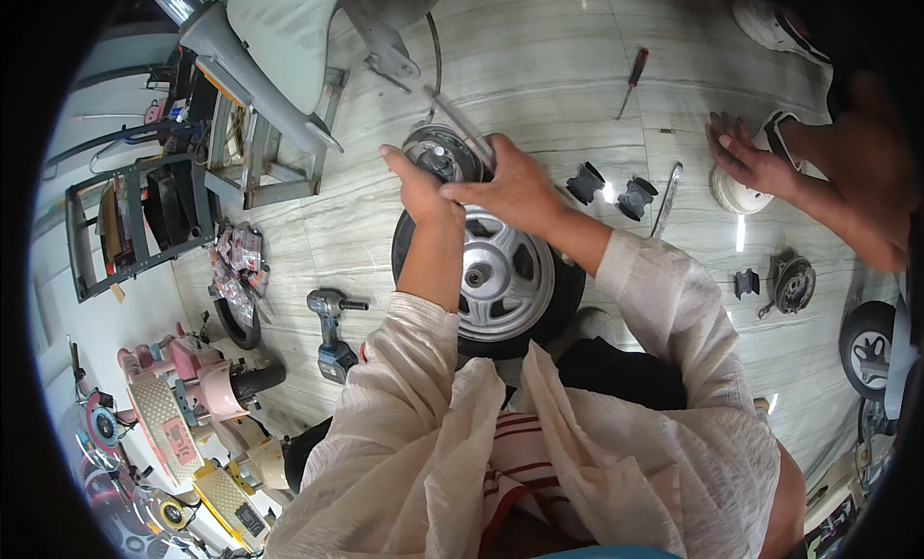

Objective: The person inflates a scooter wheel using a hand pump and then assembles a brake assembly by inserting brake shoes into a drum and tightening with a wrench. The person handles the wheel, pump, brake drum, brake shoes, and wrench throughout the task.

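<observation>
A round metal drum brake plate point(452, 147) is held up just beyond the wheel, its inner side partly hidden by my hands. My right hand point(518, 186) is closed on its right edge, by a flat metal bar, with the thumb reaching left across the near rim. My left hand point(421, 187) grips the near left side; one finger sticks out and the others are partly hidden. Below my hands lies a silver spoked wheel point(496, 287) with a black tyre, flat on the floor. A black cable point(436, 53) runs down toward the brake plate.
A cordless impact wrench point(332, 333) lies left of the wheel. Two black spools point(635, 199), a wrench point(667, 201) and a screwdriver point(631, 82) lie to the right. Another person's hand point(751, 159) rests by a pale round part point(741, 193). A vehicle frame point(255, 78) stands far left.
</observation>
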The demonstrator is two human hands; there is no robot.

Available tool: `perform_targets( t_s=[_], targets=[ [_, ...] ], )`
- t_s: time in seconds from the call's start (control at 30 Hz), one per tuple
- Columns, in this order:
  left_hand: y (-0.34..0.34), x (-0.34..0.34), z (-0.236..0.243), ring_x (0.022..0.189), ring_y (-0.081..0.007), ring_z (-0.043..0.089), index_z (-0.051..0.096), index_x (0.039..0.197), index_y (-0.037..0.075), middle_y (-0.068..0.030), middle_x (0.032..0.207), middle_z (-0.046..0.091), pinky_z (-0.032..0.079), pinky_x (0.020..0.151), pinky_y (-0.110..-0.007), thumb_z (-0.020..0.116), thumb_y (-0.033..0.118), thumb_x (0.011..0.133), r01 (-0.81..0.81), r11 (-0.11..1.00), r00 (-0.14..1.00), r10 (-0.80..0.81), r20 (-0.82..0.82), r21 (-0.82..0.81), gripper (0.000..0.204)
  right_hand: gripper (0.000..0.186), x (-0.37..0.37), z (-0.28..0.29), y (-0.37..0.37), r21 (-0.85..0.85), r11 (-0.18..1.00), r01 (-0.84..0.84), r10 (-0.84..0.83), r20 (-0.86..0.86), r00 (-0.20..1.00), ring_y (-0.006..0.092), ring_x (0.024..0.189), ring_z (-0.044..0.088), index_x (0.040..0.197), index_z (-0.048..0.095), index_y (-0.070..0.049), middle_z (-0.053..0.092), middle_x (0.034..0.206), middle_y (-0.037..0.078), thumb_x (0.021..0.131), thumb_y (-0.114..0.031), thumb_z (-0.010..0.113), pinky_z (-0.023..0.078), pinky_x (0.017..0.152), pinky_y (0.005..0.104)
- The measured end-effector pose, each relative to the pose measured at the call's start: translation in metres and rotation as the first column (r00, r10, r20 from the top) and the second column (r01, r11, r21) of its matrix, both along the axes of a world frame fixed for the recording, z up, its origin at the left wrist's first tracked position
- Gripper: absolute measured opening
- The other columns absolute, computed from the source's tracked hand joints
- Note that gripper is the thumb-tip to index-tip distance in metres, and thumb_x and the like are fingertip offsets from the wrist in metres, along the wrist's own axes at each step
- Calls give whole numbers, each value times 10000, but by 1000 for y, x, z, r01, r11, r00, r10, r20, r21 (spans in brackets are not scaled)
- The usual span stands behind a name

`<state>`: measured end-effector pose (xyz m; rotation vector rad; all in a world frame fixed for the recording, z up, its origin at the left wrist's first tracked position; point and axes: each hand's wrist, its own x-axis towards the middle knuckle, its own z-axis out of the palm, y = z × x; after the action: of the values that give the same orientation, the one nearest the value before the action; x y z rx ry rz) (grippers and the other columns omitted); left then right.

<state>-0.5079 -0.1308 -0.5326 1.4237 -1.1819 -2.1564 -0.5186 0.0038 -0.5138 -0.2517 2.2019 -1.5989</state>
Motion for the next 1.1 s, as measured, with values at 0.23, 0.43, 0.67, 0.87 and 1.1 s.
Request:
perform_targets(
  t_s=[0.23,0.43,0.67,0.87,1.1],
  targets=[
    [4,12,19,1121,-299,574,495,1304,97,-114,1237,587,461,985,-475,293,764,886,196,967,974,-211,80,166,812,499,-14,-19,2,-294,955,35,-20,54,998,253,763,670,998,595,43,677,829,173,745,-345,781,523,715,352],
    [-17,29,43,1129,-371,554,429,1335,-32,-217,1266,533,471,978,-477,321,836,819,537,807,757,-589,282,245,1016,374,-37,-25,20,-384,920,-84,136,111,984,101,812,585,1085,626,17,670,896,55,858,-263,725,491,747,264],
    [-55,40,53,686,-266,653,676,795,-72,-161,677,652,519,699,-361,375,816,822,890,440,346,-484,804,-118,938,391,-46,-35,16,-439,894,-87,144,98,985,108,841,588,1113,640,15,672,920,47,874,-288,709,479,772,265],
    [-47,2,61,1002,-256,625,477,1285,-50,-230,1068,628,496,845,-363,740,424,828,718,257,638,-614,464,-647,709,451,-60,-34,24,-448,889,-91,127,50,991,105,698,544,959,695,6,628,737,27,851,-431,709,455,650,272],
    [-9,-37,53,1046,-197,608,153,1481,-60,-176,1235,560,521,830,-312,679,393,894,763,559,627,-763,158,-324,909,534,-63,-29,39,-503,864,14,109,216,970,112,740,546,1007,671,22,640,800,42,882,-497,650,455,677,285]
  ],
)
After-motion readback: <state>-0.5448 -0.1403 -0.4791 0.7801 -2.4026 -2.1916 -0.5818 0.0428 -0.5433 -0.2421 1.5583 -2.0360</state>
